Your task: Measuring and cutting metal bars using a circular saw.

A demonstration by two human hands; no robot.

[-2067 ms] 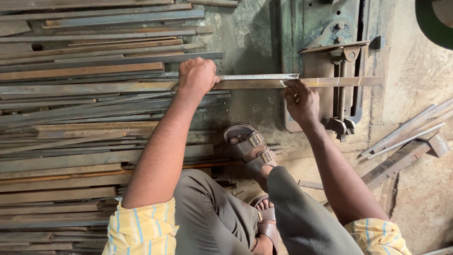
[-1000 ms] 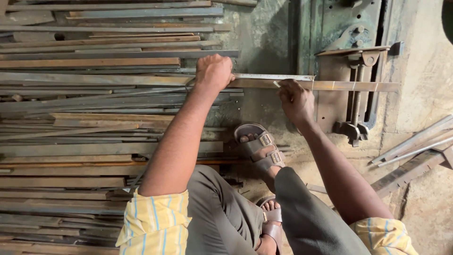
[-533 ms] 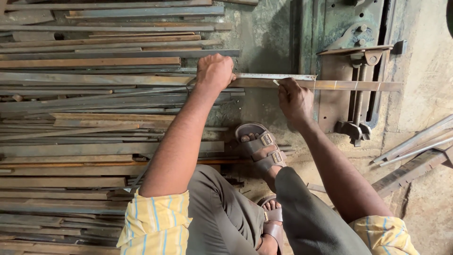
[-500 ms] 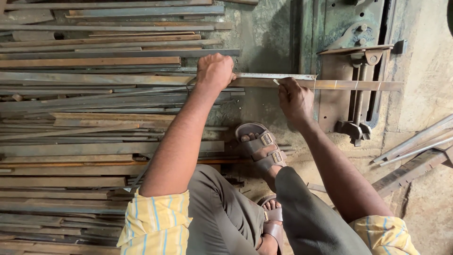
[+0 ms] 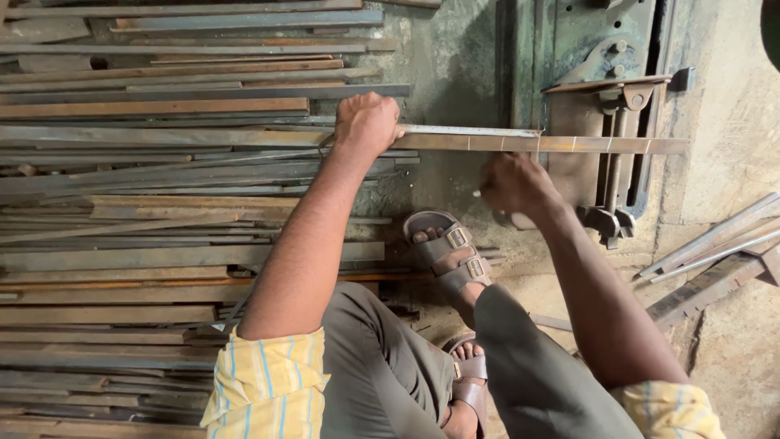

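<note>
Here my left hand [image 5: 367,122] is clamped down over a long flat metal strip [image 5: 520,144], fingers curled round its top edge. The strip runs level from the pile of metal bars [image 5: 162,162] on the floor at my left, across the gap, and into the green machine [image 5: 585,49] at upper right, where its far end sits under the machine's hinged arm [image 5: 605,85]. Pale marks cross the strip at intervals along its right half.

My right hand [image 5: 512,183] hangs just below the strip, blurred, fingers loosely drawn in; I cannot tell whether it holds anything. It is not touching the strip.

My sandalled foot [image 5: 447,248] rests on the floor under the strip. More loose bars [image 5: 715,248] lie at the right edge.
</note>
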